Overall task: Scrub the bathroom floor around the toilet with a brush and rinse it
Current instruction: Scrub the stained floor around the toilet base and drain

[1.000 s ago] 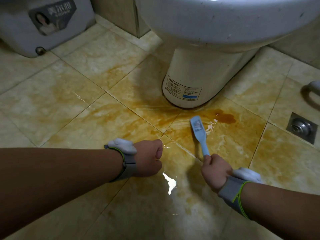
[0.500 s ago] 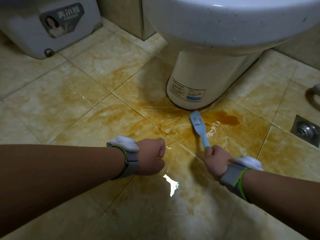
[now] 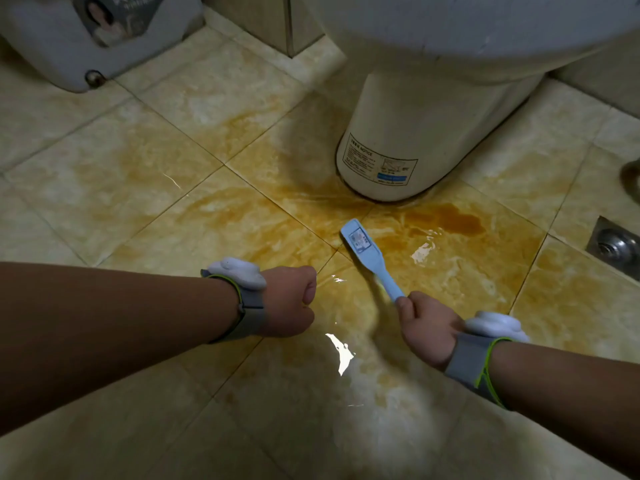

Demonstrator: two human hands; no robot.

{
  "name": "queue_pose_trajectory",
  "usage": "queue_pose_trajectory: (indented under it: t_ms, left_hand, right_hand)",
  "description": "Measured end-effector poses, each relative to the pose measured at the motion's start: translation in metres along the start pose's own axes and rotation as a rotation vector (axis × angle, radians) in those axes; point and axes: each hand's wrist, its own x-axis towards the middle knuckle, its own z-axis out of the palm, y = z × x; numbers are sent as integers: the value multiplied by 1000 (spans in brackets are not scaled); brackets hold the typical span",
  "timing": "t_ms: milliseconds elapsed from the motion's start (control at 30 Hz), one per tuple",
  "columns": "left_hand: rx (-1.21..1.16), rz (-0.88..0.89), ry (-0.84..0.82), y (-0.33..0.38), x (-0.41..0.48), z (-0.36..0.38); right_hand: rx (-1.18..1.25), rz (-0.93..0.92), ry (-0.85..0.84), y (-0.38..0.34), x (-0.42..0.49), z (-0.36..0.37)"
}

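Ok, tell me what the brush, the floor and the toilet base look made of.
Brush: likely plastic, pale blue, smooth moulded back bearing a sticker. Floor: glossy marbled tiles, probably glazed ceramic; grout lines, wet glare. Toilet base: seemingly glazed white ceramic, smooth sheen.

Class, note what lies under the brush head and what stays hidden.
Under the brush head lies wet, orange-stained floor near the toilet. The head's back faces up, so the bristles and the floor directly beneath are covered. The right hand grips its handle.
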Motion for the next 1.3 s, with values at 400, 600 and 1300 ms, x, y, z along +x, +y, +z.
queue_pose_trajectory:
  t_ms: [400, 600, 1300]
  left_hand:
    - [131, 51, 19, 1, -8, 0]
    - [87, 38, -38, 12, -1, -3]
    - [-41, 97, 206, 51, 26, -16]
  right_hand:
    - [241, -18, -278, 13, -31, 12]
    - [207, 312, 112, 31, 10, -11]
    - [201, -4, -37, 15, 22, -18]
